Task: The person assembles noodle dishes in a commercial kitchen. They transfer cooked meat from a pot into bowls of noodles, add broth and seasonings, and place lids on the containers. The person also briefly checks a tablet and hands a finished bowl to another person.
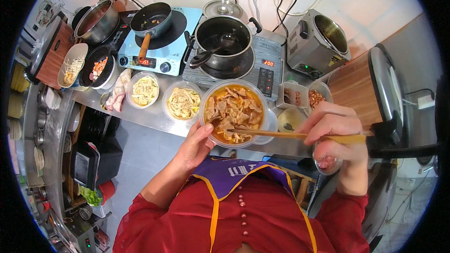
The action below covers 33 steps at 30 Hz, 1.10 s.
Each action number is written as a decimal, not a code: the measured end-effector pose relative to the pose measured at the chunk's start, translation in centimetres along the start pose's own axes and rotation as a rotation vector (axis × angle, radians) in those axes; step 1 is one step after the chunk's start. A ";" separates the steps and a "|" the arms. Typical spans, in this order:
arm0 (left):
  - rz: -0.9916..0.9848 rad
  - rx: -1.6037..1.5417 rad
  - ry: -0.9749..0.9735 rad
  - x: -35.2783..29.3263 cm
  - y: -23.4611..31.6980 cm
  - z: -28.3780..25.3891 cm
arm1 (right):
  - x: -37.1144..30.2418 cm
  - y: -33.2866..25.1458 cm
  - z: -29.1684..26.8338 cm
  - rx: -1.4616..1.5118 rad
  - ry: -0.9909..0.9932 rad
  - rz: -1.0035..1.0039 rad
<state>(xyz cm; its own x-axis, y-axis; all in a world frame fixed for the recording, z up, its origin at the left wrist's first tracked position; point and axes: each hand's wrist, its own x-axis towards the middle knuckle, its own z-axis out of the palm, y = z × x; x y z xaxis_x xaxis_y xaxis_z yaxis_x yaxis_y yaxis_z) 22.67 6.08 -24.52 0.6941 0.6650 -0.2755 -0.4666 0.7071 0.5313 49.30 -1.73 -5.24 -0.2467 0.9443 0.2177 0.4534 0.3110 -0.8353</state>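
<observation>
My left hand (196, 144) is closed on the lower left rim of a round clear plastic container (203, 107), its thumb over the edge. Slices of cooked meat (238, 103) in orange broth fill the container. Long wooden chopsticks (281, 134) are gripped in my right hand (335, 129), with their tips among the meat near the container's front side. Two round tubs of noodles, one nearer (183, 103) and one farther left (145, 91), stand to the left on the steel counter.
Behind the container, a black pot (224, 56) with a ladle (208, 55) sits on a grey cooktop (269, 77). A small pan (151, 18) rests on a blue cooktop (123, 49). At right are a steel fryer (300, 49), a tub of peanuts (315, 98) and a wood-patterned cooker (356, 84).
</observation>
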 end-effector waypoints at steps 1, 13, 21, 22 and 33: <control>0.002 -0.004 -0.005 0.1 -0.2 0.1 | -0.2 -0.2 -0.4 0.008 0.034 -0.016; -0.025 0.052 0.016 0.5 -0.3 0.5 | -1.5 1.0 -0.3 0.018 0.170 0.001; -0.054 0.074 -0.077 1.1 1.5 -0.7 | -0.8 0.9 0.8 -0.110 0.425 -0.019; -0.064 0.071 -0.085 1.2 1.8 -0.9 | -0.7 1.0 1.2 -0.127 0.448 -0.002; -0.154 0.054 -0.099 2.2 3.9 -3.2 | 0.2 0.0 3.9 -0.263 0.496 0.115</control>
<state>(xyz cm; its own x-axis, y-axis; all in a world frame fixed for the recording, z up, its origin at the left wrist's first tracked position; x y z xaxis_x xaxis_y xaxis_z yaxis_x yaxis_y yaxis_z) 20.57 11.06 -25.65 0.8071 0.5209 -0.2781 -0.3224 0.7833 0.5315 45.93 -1.92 -7.20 0.2190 0.8914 0.3968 0.6672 0.1599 -0.7275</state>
